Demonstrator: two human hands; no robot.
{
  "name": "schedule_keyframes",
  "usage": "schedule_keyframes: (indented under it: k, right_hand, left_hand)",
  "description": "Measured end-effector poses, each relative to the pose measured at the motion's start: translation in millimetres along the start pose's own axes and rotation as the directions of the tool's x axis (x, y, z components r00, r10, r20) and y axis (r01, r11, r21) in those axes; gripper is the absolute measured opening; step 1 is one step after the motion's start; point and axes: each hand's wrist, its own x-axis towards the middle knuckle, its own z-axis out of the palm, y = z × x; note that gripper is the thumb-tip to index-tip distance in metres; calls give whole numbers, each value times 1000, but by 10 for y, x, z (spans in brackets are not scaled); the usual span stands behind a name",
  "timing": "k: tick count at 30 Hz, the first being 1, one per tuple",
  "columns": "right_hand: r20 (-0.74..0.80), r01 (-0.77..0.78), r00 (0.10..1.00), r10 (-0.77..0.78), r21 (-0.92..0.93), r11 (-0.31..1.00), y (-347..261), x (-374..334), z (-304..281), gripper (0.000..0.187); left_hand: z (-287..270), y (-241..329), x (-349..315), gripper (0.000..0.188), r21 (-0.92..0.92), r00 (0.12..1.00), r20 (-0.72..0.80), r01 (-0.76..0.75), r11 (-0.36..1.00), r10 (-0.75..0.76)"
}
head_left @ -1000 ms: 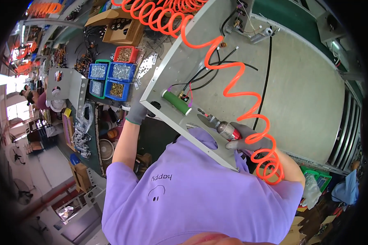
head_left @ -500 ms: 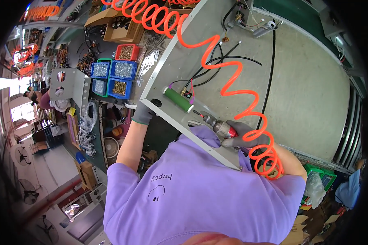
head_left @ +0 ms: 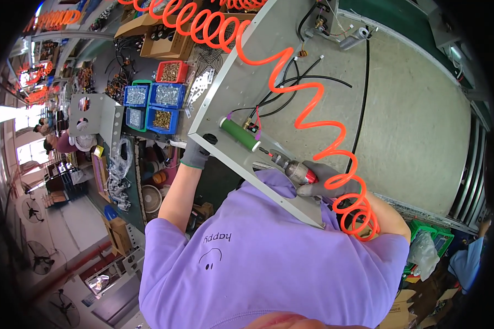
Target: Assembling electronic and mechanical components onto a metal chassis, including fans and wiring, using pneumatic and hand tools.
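Driver [head_left: 297, 171] is gripped in the gloved right hand [head_left: 323, 181]. Bit [head_left: 265, 152] is held at the lower end of the green tube [head_left: 237, 133], inside the grey case [head_left: 409, 142]; contact cannot be told. Gloved left hand [head_left: 195, 154] is placed at the case's near left corner; fingers partly hidden, grip cannot be told. Orange hose [head_left: 309, 107] is draped across.

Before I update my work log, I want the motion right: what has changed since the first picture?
The right hand has brought the power driver leftward, its bit closer to the white end of the green cylinder. The left hand has shifted right near the corner of the metal box. The driver stays in the right grip; the cylinder keeps its place.
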Motion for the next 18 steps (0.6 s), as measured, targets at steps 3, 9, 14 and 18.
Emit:
schedule_keyframes:
  k: [3, 9, 14, 18]
  right_hand:
    - [2, 51, 999, -51, 57, 997, 16, -6, -1, 32]
    - [37, 23, 999, -23, -1, 1000, 24, 0, -25, 32]
    - [19, 31, 999, -31, 9, 999, 68, 23, -17, 32]
    - [5, 63, 998, -63, 26, 998, 113, 45, -24, 31]
  left_hand:
    - [-42, 30, -4, 41, -98, 996, 84, 42, 994, -33]
    - [122, 1, -12, 42, 102, 987, -161, 9, 995, 8]
    - [-38, -23, 12, 42, -125, 998, 61, 27, 992, -20]
    - [76, -12, -13, 42, -94, 999, 43, 6, 996, -2]
